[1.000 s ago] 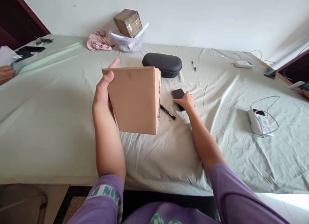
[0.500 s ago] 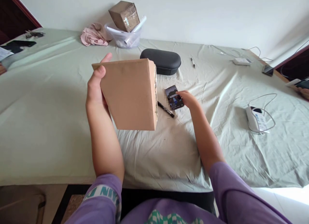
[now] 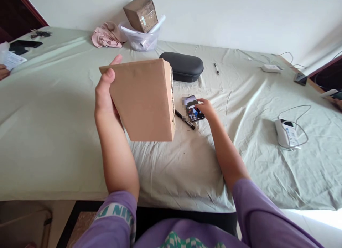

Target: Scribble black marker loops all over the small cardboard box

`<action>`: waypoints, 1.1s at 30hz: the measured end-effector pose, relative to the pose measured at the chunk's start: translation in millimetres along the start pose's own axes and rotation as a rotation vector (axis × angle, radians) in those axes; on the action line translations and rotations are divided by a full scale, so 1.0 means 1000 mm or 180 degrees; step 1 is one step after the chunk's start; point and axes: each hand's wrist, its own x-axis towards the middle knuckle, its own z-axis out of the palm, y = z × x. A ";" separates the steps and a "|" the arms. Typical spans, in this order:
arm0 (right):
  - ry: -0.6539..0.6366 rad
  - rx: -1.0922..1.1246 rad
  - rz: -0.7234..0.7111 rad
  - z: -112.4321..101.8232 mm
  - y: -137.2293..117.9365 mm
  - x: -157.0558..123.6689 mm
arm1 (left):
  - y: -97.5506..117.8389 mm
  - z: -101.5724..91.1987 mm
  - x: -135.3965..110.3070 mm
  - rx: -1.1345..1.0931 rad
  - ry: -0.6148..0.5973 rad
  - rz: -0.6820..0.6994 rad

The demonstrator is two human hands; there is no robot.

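My left hand (image 3: pixel 104 89) grips a plain brown cardboard box (image 3: pixel 143 102) by its upper left edge, with the thumb on the near face. The box is held up over the table, and its right side shows some tape-like shine. My right hand (image 3: pixel 206 108) has hold of a smartphone (image 3: pixel 194 112) by its right edge, thumb over the lit screen; the fingers beneath are hidden. Just left of the phone lies a black pen (image 3: pixel 187 122), partly behind the box. A black zip case (image 3: pixel 184 66) rests beyond the box, which covers its left front corner.
A pale green cloth (image 3: pixel 66 134) covers the table. At the back stand a clear plastic basin (image 3: pixel 144 44) bearing a taped carton (image 3: pixel 141 14), and a pink cloth (image 3: pixel 108 36). A second pen (image 3: pixel 216 68) and a white cabled device (image 3: pixel 285 132) lie rightward. Another person's hand (image 3: pixel 4 72) shows far left.
The view has shifted slightly, so the table things appear a little further right. My left hand still holds the box up, and my right hand stays on the phone.
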 end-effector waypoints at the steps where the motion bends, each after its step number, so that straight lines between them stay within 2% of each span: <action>1: 0.0016 0.0008 -0.0021 0.000 0.000 0.000 | 0.000 -0.001 0.000 0.0014 0.0008 0.0019; 12: 0.0202 -0.0151 -0.0179 0.004 0.004 0.002 | -0.001 -0.009 0.005 0.0163 -0.0052 0.0127; 19: 0.0204 -0.0235 -0.0294 0.003 0.009 0.008 | -0.005 -0.014 0.011 0.0416 0.0080 0.0334; 26: 0.0268 -0.0406 -0.0315 0.005 0.010 0.011 | -0.006 -0.009 0.009 0.0220 0.0109 0.0380; 33: 0.0245 -0.0617 -0.0296 0.002 0.002 0.003 | 0.002 -0.004 0.003 0.0081 0.0043 0.0224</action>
